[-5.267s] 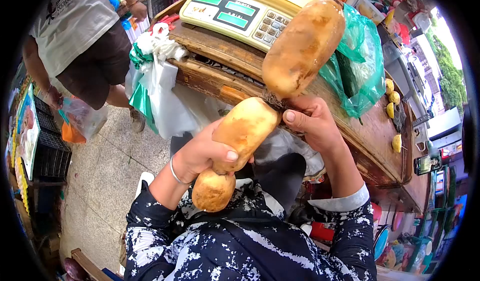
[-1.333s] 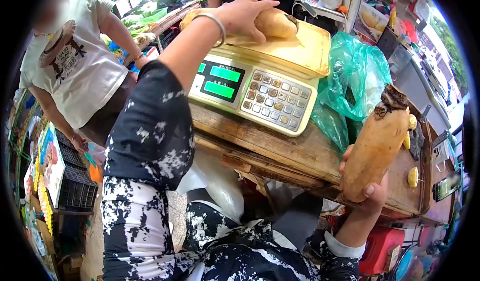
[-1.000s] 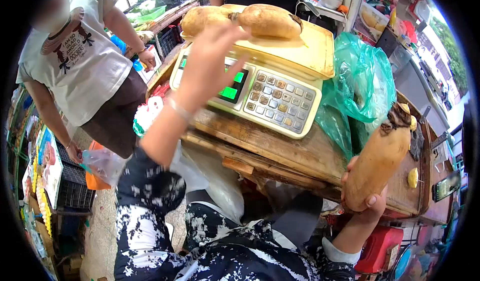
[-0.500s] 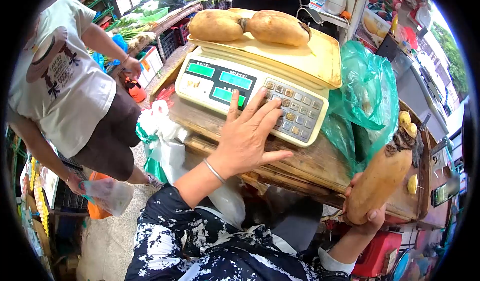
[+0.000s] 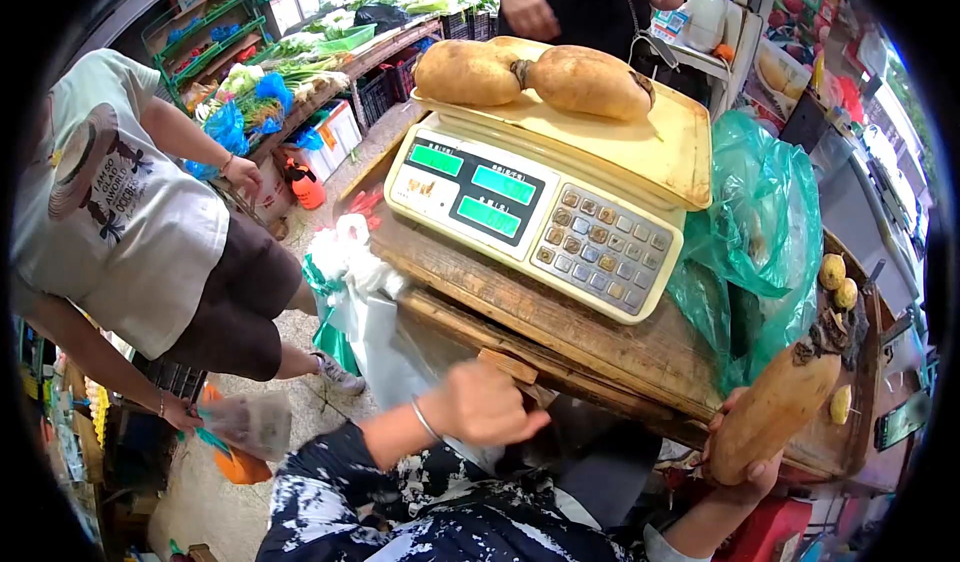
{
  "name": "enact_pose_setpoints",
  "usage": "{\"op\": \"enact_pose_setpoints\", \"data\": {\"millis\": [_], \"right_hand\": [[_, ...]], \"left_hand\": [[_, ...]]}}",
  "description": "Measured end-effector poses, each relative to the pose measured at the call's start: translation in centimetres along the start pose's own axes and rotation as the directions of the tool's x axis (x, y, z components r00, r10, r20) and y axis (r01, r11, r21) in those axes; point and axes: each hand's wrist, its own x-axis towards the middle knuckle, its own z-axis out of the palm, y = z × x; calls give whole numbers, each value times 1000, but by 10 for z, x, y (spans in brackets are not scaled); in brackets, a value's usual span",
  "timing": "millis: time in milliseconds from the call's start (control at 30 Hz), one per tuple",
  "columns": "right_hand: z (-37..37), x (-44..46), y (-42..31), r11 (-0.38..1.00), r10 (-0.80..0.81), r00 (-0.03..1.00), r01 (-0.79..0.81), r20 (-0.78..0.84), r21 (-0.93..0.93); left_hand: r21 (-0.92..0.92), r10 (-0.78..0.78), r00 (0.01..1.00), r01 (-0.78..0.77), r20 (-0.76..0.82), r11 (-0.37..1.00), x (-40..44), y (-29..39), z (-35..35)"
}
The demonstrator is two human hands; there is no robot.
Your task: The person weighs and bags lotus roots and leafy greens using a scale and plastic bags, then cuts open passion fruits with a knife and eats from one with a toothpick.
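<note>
My left hand [image 5: 485, 405], with a silver bangle at the wrist, hovers before the wooden table's front edge. Its fingers are curled in and slightly blurred; nothing shows in it. My right hand [image 5: 757, 469] grips the lower end of a thick lotus root [image 5: 770, 417], which tilts up to the right with a dark, ragged joint at its top. On the scale's yellow tray [image 5: 668, 152] rests another lotus root [image 5: 590, 84] of two joined segments. The scale [image 5: 455, 187] has lit green displays and a worn keypad [image 5: 603, 247]; neither hand touches it.
A green plastic bag [image 5: 760, 222] lies right of the scale. White bags [image 5: 350, 252] hang at the table's left corner. A person in a white T-shirt [image 5: 130, 212] stands at left, holding a clear bag [image 5: 250, 424]. Another person's hand [image 5: 530, 10] is beyond the scale.
My left hand has left the scale's keypad, drawn back toward me and curled its fingers. My right hand still holds the lotus root. The view has shifted slightly.
</note>
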Motion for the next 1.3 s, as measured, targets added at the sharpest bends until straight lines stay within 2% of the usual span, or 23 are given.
{"op": "enact_pose_setpoints", "data": {"millis": [33, 100, 133, 167, 200, 267, 300, 367, 400, 433, 467, 567, 633, 667, 833, 900, 1000, 1033, 1100, 1133, 1167, 1200, 1300], "right_hand": [[-1, -1, 0, 1000, 9, 1000, -9, -4, -5], [-3, -3, 3, 1000, 1, 1000, 0, -20, 5], [-4, -3, 3, 1000, -12, 999, 13, -34, 2], [-5, -4, 3, 1000, -14, 999, 14, -35, 10], [-7, -5, 3, 1000, -3, 999, 3, -43, 3], [-12, -5, 2, 1000, 5, 999, -5, -41, 0], [-15, -6, 2, 1000, -2, 999, 2, -36, -13], [-18, -9, 1, 1000, -7, 1000, 7, -23, -23], [-19, -10, 0, 1000, -17, 1000, 17, -26, -26], [-19, -12, -1, 999, -27, 999, 26, -30, -29], [-24, -15, -2, 999, -6, 999, 5, -37, -33], [-34, -18, -6, 998, 15, 999, -17, -36, -55], [-33, -18, -7, 998, -38, 999, 36, -30, -45], [-35, -20, -8, 999, -31, 999, 30, -26, -45], [-34, -27, -12, 998, -20, 998, 17, -51, -61], [-27, -26, -16, 999, 31, 999, -31, -28, -29], [-14, -22, -25, 998, 15, 1000, -14, 17, -63], [-9, -18, -28, 996, -4, 998, 10, 69, -89], [2, -9, -43, 986, 41, 997, -31, 61, -162], [11, 0, -48, 983, 26, 991, -1, 132, -186], [27, 10, -54, 977, 31, 984, 7, 177, -214], [42, 20, -61, 970, 37, 974, 18, 222, -241], [90, 64, -82, 843, 79, 941, 113, 328, -526]], "left_hand": [[111, 20, 999, -15, -47, 994, 14, -16, -19], [551, -359, 919, 218, 161, 805, 41, -38, -61], [679, -251, 966, 148, 56, 719, 58, -57, -80], [610, -13, 982, 127, -188, 782, 67, -86, -94], [540, -95, 935, 278, -341, 794, 86, -105, -102], [596, 19, 921, 236, -390, 768, 131, -139, -110], [685, -79, 951, 272, -300, 675, 147, -144, -110], [673, -310, 948, 278, -76, 685, 167, -161, -101], [702, -302, 953, 227, -17, 675, 172, -174, -90], [722, -404, 911, 227, 79, 653, 179, -171, -82], [749, -568, 795, 240, 214, 618, 188, -170, -76], [753, -662, 669, 231, 337, 617, 201, -180, -57], [735, -672, 650, 250, 355, 630, 202, -194, -48], [709, -722, 588, 327, 364, 624, 206, -195, -48], [675, -661, 728, 397, 181, 622, 192, -207, -39], [669, -561, 827, 395, 40, 629, 176, -229, -28], [657, -508, 852, 458, -130, 600, 178, -199, -39], [642, -485, 846, 500, -221, 581, 180, -192, -44], [524, -636, 678, 717, -368, 460, 190, -162, -70], [429, -577, 703, 711, -416, 557, 181, -168, -85], [158, -576, 684, 694, -447, 702, 170, -171, -96], [-141, -563, 673, 574, -480, 807, 164, -157, -107], [-556, -817, 510, 611, -269, 564, 136, -97, -150]]}}
